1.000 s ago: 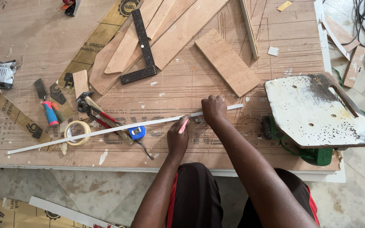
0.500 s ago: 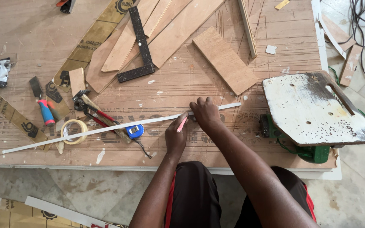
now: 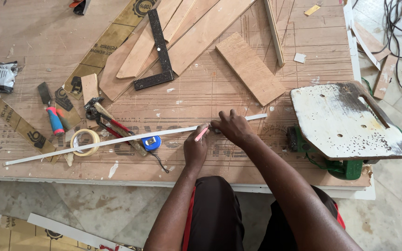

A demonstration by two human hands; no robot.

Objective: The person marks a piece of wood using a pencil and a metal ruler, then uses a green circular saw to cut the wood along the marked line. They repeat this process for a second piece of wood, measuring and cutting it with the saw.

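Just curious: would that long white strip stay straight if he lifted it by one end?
Probably not. The white strip is very long and thin, so it would likely droop. It looks light, and since only the right hand pins it to the plywood table, a nudge could slide it.

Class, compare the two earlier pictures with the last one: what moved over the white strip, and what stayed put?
The right hand slid leftward along the white strip, closing up to the left hand, and presses on the strip. The left hand kept the pink pencil at the strip; nothing was picked up or let go. The strip, tape roll, blue tape measure, black square and boards show no clear move.
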